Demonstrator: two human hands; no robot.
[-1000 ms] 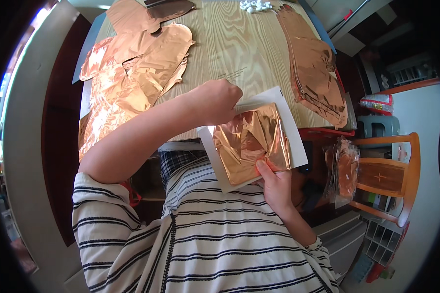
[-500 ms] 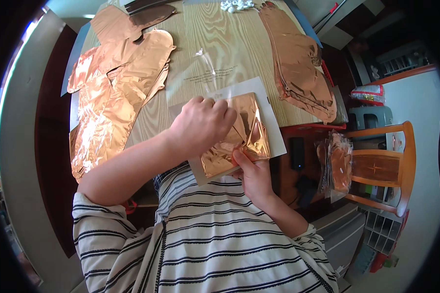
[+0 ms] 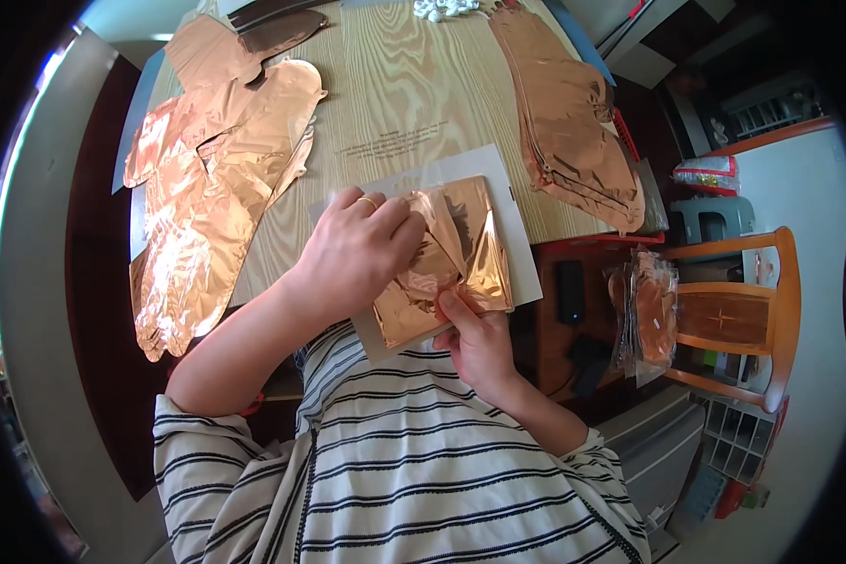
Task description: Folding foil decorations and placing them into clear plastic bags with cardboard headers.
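Head: right hand (image 3: 480, 346) pinches packet (image 3: 477, 249) edge, gap rightward; left hand (image 3: 359, 246) curled, hold unclear.

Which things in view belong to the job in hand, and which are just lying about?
Likely the job:
copper foil packet and white card, held by right hand; left hand over packet
matching flat foil pieces

Likely just lying about:
wooden chair
compartmented tray
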